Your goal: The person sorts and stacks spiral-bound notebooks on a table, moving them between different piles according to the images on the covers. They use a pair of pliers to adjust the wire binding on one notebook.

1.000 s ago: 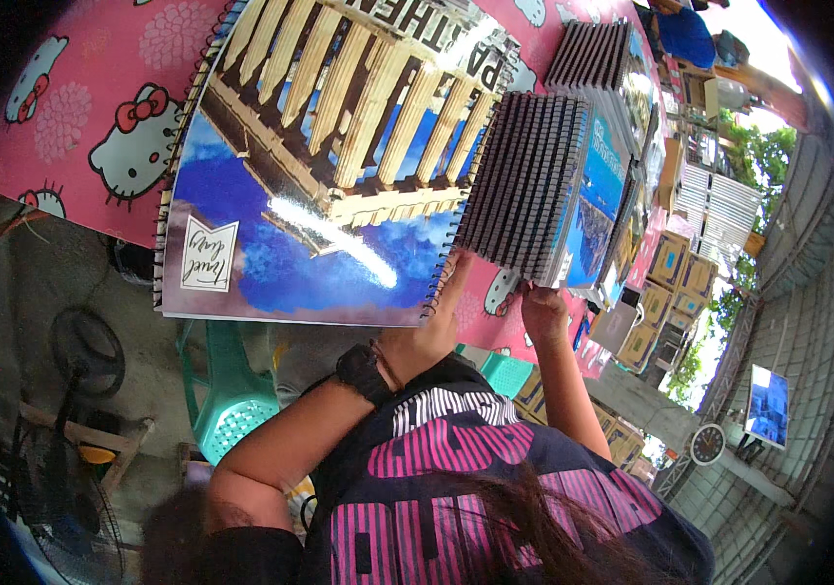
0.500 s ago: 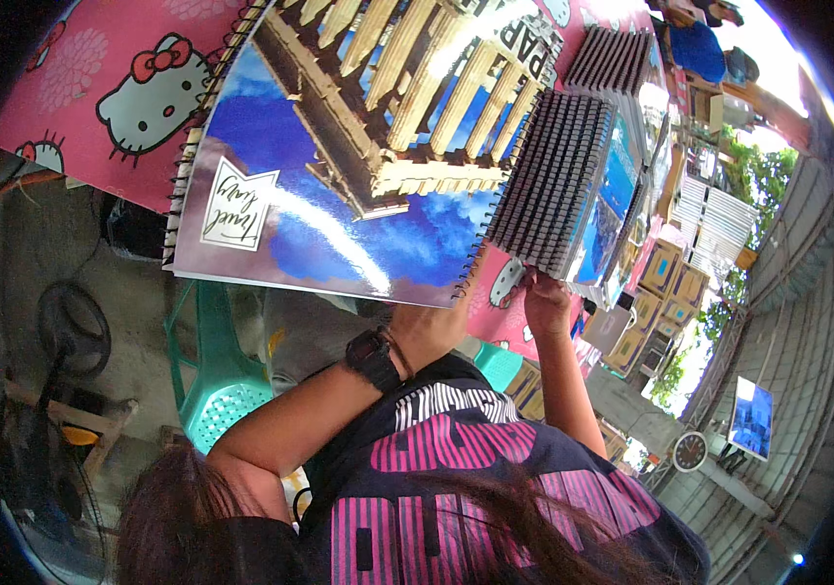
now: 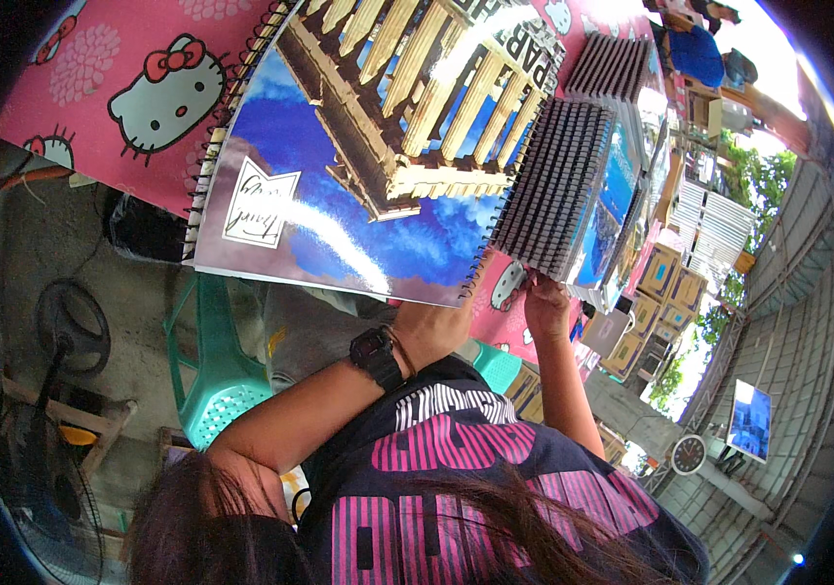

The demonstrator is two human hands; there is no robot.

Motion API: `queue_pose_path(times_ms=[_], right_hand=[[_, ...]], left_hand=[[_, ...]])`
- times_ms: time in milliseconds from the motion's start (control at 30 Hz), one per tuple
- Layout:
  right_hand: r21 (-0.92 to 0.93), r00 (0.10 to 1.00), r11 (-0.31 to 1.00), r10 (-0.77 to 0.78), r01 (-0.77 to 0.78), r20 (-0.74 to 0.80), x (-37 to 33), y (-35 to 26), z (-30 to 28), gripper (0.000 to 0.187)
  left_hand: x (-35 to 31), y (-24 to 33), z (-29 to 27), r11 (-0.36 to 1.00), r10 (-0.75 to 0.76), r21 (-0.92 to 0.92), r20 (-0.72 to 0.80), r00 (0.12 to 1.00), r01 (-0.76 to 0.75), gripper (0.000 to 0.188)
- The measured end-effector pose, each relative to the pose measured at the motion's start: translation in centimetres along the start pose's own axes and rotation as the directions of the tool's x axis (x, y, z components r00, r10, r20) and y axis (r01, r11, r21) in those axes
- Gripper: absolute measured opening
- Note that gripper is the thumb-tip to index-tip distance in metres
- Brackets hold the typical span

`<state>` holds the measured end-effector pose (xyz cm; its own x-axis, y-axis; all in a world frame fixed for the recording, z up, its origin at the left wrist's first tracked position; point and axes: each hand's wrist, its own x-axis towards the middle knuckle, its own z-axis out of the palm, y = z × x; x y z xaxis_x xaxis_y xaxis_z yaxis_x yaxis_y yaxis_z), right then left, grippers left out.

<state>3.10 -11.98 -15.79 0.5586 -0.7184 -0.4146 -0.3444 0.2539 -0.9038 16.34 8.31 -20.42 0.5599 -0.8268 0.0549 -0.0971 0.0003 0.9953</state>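
A large spiral notebook (image 3: 339,229), its glossy cover showing stone columns against blue sky, lies tilted over the near edge of the pink table. Wire coils run along both of its long sides. My left hand (image 3: 433,330), with a dark watch on the wrist, is at the notebook's near right corner; the fingers are hidden beneath the cover. By the near end of a stack of spiral notebooks (image 3: 555,185) is my right hand (image 3: 546,304), its fingers curled in. Whatever they may pinch is too small to make out.
Another notebook stack (image 3: 608,66) stands farther back on the pink cartoon-print table cover (image 3: 134,58). A green plastic chair (image 3: 217,361) is at the left, with a standing fan (image 3: 73,327) beyond it. Cardboard boxes (image 3: 660,271) are piled at the right.
The large notebook and the table cover appear shifted slightly to the right. My left hand is a little farther right with the notebook, while my right hand is nearly unchanged.
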Motion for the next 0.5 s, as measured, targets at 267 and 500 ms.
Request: queue_pose_path(times_ms=[267, 500], right_hand=[[0.05, 0.998, 0.998, 0.042, -0.04, -0.048, 0.3, 1.0, -1.0, 0.056], [0.039, 0.999, 0.998, 0.054, -0.054, 0.004, -0.2, -0.1, 0.5, 0.062]], left_hand=[[0.6, 0.5, 0.2, 1.0, -0.02, 0.019, 0.006, 1.0, 0.02, 0.076], [1.0, 0.9, 0.3, 0.993, 0.026, 0.113, -0.03, 0.999, -0.023, 0.08]])
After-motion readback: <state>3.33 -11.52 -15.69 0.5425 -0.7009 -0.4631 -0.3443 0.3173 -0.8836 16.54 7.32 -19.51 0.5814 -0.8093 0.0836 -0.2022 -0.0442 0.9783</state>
